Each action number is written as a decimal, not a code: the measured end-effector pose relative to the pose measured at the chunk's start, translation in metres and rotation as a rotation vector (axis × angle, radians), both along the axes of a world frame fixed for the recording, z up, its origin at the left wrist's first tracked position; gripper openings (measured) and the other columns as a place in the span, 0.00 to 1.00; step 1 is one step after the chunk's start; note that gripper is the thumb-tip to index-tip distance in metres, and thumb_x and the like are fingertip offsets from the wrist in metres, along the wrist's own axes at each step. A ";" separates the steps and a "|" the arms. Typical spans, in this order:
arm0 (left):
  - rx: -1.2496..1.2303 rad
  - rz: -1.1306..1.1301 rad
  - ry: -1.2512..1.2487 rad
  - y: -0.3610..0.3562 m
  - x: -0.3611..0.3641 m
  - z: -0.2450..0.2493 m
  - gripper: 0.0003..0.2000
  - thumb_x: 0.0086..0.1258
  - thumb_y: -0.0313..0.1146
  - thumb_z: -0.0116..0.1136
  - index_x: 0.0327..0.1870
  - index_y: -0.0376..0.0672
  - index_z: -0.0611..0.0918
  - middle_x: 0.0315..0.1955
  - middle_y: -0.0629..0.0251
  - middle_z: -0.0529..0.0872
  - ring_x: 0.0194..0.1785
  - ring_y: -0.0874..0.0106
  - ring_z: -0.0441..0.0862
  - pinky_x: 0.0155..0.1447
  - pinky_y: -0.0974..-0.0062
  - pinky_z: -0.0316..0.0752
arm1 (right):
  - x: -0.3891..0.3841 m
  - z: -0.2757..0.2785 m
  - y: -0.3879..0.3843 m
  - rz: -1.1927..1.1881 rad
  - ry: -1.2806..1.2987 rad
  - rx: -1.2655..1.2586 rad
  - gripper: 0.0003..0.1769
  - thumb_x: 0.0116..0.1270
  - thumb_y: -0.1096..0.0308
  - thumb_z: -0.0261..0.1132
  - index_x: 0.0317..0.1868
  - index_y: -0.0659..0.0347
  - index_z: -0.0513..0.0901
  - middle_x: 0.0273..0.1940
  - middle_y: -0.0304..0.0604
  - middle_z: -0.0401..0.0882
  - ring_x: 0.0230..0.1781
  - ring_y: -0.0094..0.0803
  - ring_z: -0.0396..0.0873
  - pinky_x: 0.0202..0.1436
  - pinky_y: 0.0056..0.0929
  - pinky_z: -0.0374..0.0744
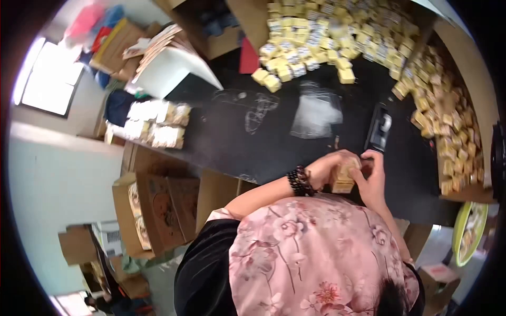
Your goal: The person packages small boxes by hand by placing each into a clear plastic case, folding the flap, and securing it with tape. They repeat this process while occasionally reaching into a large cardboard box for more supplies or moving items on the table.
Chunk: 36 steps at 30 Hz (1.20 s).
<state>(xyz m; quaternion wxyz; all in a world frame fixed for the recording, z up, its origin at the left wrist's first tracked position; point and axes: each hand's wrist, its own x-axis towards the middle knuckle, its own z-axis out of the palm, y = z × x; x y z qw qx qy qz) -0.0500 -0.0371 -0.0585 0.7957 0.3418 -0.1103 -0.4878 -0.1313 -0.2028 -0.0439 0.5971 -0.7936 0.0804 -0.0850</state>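
Close to my body, at the near edge of the black table (221, 142), both hands are around a small block of yellow boxes (342, 186). My left hand (333, 167), with a dark beaded bracelet at its wrist, curls over the block from the left. From the right, my right hand (372, 179) presses its thumb against the boxes, its index finger bent beyond them. Just past that hand lies a black tape dispenser (378, 129) with a pale roll. Clear plastic bags (316, 113) are flat on the table beyond my left hand.
A large heap of small yellow boxes (327, 39) covers the table's far side. More fill an open carton (469, 196) on the right. Wrapped packs (158, 124) sit at the left edge, near loose clear strapping (258, 113). A green-rimmed basket (458, 237) stands lower right.
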 end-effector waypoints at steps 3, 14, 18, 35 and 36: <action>0.033 -0.013 -0.042 0.024 -0.007 -0.005 0.19 0.75 0.35 0.48 0.64 0.40 0.69 0.53 0.64 0.78 0.57 0.75 0.77 0.60 0.74 0.73 | 0.015 0.014 0.007 0.425 -0.050 -0.086 0.39 0.56 0.69 0.75 0.67 0.62 0.69 0.58 0.46 0.75 0.57 0.35 0.73 0.63 0.31 0.71; 0.922 1.174 -0.713 0.223 0.058 0.024 0.24 0.61 0.25 0.69 0.56 0.38 0.71 0.45 0.62 0.79 0.49 0.72 0.79 0.51 0.72 0.78 | 0.045 -0.004 0.041 0.452 0.060 0.099 0.24 0.66 0.76 0.66 0.63 0.63 0.75 0.59 0.40 0.69 0.53 0.27 0.72 0.56 0.23 0.73; 1.700 1.544 -1.031 0.373 0.139 -0.010 0.26 0.56 0.32 0.72 0.54 0.35 0.75 0.50 0.50 0.79 0.53 0.53 0.76 0.61 0.60 0.71 | 0.042 -0.024 0.038 0.416 0.072 0.097 0.21 0.69 0.79 0.62 0.62 0.62 0.76 0.57 0.38 0.69 0.51 0.23 0.72 0.54 0.20 0.73; 1.399 0.763 -1.270 0.100 0.125 -0.061 0.40 0.60 0.63 0.64 0.61 0.34 0.76 0.58 0.48 0.73 0.64 0.50 0.66 0.69 0.56 0.62 | 0.048 -0.032 0.046 0.328 0.117 0.110 0.12 0.69 0.75 0.64 0.52 0.64 0.81 0.51 0.38 0.74 0.42 0.21 0.77 0.42 0.18 0.75; 1.485 0.694 -1.253 0.071 0.116 -0.058 0.44 0.57 0.63 0.66 0.65 0.34 0.72 0.61 0.49 0.71 0.67 0.51 0.64 0.70 0.55 0.60 | 0.047 -0.027 0.047 0.336 0.116 0.083 0.12 0.69 0.75 0.64 0.52 0.65 0.81 0.51 0.39 0.74 0.42 0.22 0.77 0.42 0.19 0.76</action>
